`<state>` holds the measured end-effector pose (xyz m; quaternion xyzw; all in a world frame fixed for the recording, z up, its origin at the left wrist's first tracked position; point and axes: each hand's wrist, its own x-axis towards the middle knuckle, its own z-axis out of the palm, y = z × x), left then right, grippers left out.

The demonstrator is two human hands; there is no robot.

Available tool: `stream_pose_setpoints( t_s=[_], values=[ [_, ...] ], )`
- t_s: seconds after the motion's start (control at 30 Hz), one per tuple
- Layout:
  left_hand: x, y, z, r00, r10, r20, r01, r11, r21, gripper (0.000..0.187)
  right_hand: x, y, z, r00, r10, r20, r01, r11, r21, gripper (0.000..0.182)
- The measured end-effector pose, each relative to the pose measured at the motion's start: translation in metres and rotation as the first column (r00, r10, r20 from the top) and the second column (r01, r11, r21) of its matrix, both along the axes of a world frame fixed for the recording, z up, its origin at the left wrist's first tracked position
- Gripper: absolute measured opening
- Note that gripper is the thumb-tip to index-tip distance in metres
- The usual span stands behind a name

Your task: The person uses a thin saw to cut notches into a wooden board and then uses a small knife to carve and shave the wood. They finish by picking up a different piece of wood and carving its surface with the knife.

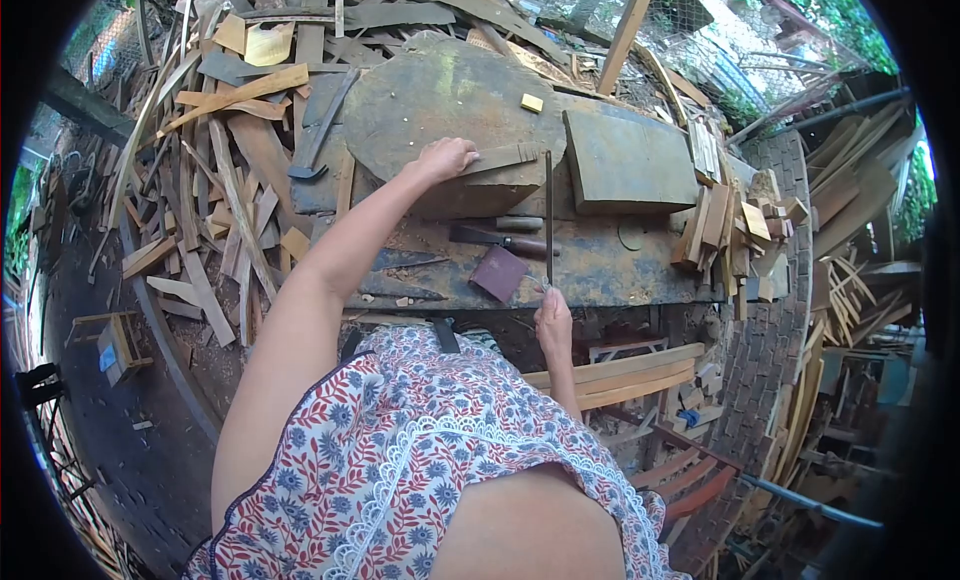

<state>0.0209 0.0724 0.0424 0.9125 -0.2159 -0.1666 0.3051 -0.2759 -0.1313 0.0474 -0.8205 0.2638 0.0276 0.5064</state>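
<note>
My left hand (447, 160) is closed over a flat strip of wood (503, 158) and presses it on the front of the round wooden slab (420, 100). Several thin cuts show near the strip's right end. In my right hand (553, 320), fingers wrapped, is the lower end of a long, thin, dark tool like a narrow file (549, 215). It points away from me, its far part just beside the strip's cut end. Between my hands lie a maroon square of sandpaper (498, 274), a chisel (505, 242) and a short wooden handle (519, 223).
A hammer (322, 135) lies left of the slab, and a small yellow block (531, 103) sits on top. To the right are a thick wooden block (630, 160) and stacked offcuts (715, 220). Scrap wood (240, 160) heaps up at the left.
</note>
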Motion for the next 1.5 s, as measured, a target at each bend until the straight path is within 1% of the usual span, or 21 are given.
stream_pose_setpoints(
  t_s=[0.03, 0.07, 0.1, 0.13, 0.2, 0.23, 0.27, 0.3, 0.33, 0.4, 0.43, 0.47, 0.5, 0.6, 0.8, 1.0, 1.1, 1.2, 1.27, 1.37, 1.5],
  values=[
    [-0.003, -0.004, -0.002, 1.0, -0.006, 0.0, 0.006, 1.0, 0.002, 0.027, 0.007, 0.002, 0.006, 0.999, 0.037, 0.007, -0.036, 0.993, -0.111, 0.043],
    [-0.009, -0.009, -0.006, 0.965, 0.063, 0.257, -0.078, 0.996, 0.051, 0.025, 0.014, 0.002, 0.009, 1.0, 0.031, 0.007, -0.03, 0.994, -0.107, 0.043],
    [-0.011, -0.014, -0.01, 0.86, 0.11, 0.499, -0.17, 0.983, 0.076, 0.022, 0.023, 0.001, 0.011, 0.999, 0.042, 0.006, -0.04, 0.99, -0.139, 0.042],
    [-0.01, -0.02, -0.015, 0.861, 0.102, 0.499, -0.164, 0.983, 0.082, 0.022, 0.033, 0.0, 0.015, 0.999, 0.052, 0.004, -0.051, 0.984, -0.17, 0.041],
    [-0.007, -0.036, -0.023, 0.876, 0.255, 0.409, -0.24, 0.967, -0.089, 0.017, 0.057, -0.005, 0.017, 0.997, 0.076, 0.004, -0.074, 0.982, -0.174, 0.04],
    [-0.008, -0.044, -0.027, 0.878, 0.25, 0.407, -0.235, 0.968, -0.087, 0.017, 0.07, -0.008, 0.013, 0.994, 0.098, 0.052, -0.085, 0.975, -0.206, 0.04],
    [-0.01, -0.051, -0.03, 0.845, 0.287, 0.452, -0.267, 0.958, -0.11, 0.017, 0.082, -0.012, 0.009, 0.988, 0.121, 0.098, -0.095, 0.966, -0.239, 0.04],
    [-0.012, -0.057, -0.033, 0.808, 0.323, 0.493, -0.297, 0.946, -0.134, 0.017, 0.094, -0.013, 0.011, 0.988, 0.118, 0.096, -0.092, 0.967, -0.239, 0.04],
    [-0.013, -0.062, -0.035, 0.81, 0.321, 0.491, -0.294, 0.946, -0.133, 0.017, 0.106, -0.012, 0.013, 0.988, 0.137, 0.069, -0.115, 0.959, -0.259, 0.04],
    [-0.017, -0.068, -0.039, 0.759, 0.398, 0.515, -0.353, 0.917, -0.189, 0.017, 0.123, -0.01, 0.011, 0.988, 0.153, 0.038, -0.137, 0.952, -0.274, 0.04],
    [-0.017, -0.07, -0.04, 0.76, 0.396, 0.515, -0.352, 0.918, -0.185, 0.017, 0.131, -0.01, 0.006, 0.985, 0.172, 0.023, -0.157, 0.94, -0.303, 0.04],
    [-0.017, -0.07, -0.042, 0.727, 0.412, 0.55, -0.375, 0.908, -0.185, 0.018, 0.136, -0.009, 0.001, 0.982, 0.191, 0.008, -0.177, 0.927, -0.331, 0.039],
    [-0.017, -0.071, -0.043, 0.691, 0.428, 0.583, -0.399, 0.898, -0.186, 0.019, 0.14, -0.01, -0.004, 0.982, 0.191, 0.006, -0.178, 0.928, -0.328, 0.039],
    [-0.016, -0.075, -0.044, 0.658, 0.45, 0.604, -0.437, 0.881, -0.181, 0.018, 0.146, -0.013, -0.014, 0.976, 0.209, -0.055, -0.215, 0.916, -0.339, 0.04],
    [-0.014, -0.079, -0.046, 0.603, 0.435, 0.668, -0.446, 0.879, -0.17, 0.016, 0.142, -0.009, -0.016, 0.97, 0.197, -0.145, -0.239, 0.893, -0.382, 0.039],
    [-0.013, -0.082, -0.045, 0.605, 0.409, 0.683, -0.466, 0.878, -0.113, 0.016, 0.182, -0.006, -0.004, 0.959, 0.233, -0.159, -0.278, 0.872, -0.402, 0.035],
    [-0.012, -0.083, -0.047, 0.609, 0.413, 0.677, -0.471, 0.875, -0.11, 0.015, 0.166, -0.008, -0.01, 0.961, 0.233, -0.145, -0.272, 0.881, -0.387, 0.034],
    [-0.011, -0.084, -0.044, 0.616, 0.405, 0.675, -0.476, 0.875, -0.091, 0.014, 0.138, -0.011, -0.006, 0.961, 0.206, -0.183, -0.258, 0.906, -0.336, 0.034],
    [-0.01, -0.084, -0.045, 0.619, 0.394, 0.679, -0.475, 0.877, -0.076, 0.014, 0.13, -0.013, -0.003, 0.967, 0.207, -0.146, -0.245, 0.913, -0.326, 0.033],
    [-0.013, -0.083, -0.044, 0.613, 0.381, 0.692, -0.476, 0.877, -0.062, 0.014, 0.17, -0.013, 0.0, 0.951, 0.256, -0.171, -0.3, 0.895, -0.331, 0.034],
    [-0.011, -0.084, -0.044, 0.612, 0.352, 0.709, -0.46, 0.887, -0.043, 0.016, 0.185, -0.007, -0.012, 0.957, 0.259, -0.134, -0.291, 0.884, -0.367, 0.033]
  ],
)
